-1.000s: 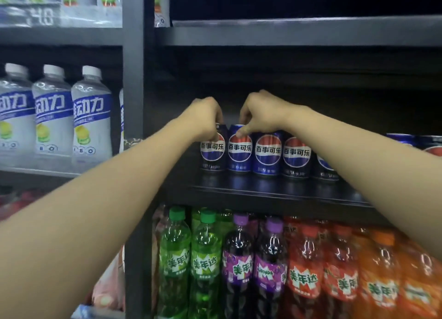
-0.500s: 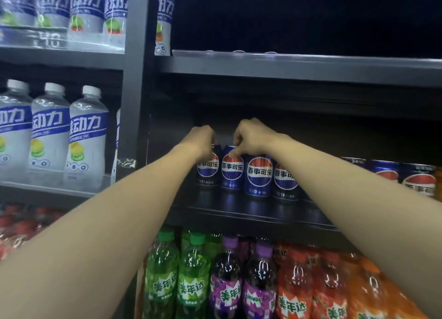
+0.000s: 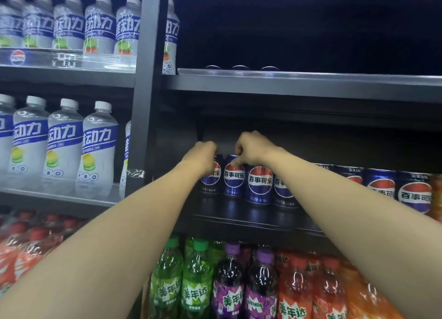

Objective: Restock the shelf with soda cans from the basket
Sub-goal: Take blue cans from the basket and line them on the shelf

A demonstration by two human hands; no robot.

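Now placing cans | left hand (image 3: 203, 157) grips leftmost Pepsi can (image 3: 210, 180) on the shelf (image 3: 251, 217) | right hand (image 3: 251, 148) pinches the top of second Pepsi can (image 3: 234, 178) | advice: align labels forward, seat bases flat.

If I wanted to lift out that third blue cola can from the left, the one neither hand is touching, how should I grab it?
Grip the third can by its top rim, fingers reaching in from the front and above. It stands upright with neighbouring cans close on both sides, so its sides look hard to reach.
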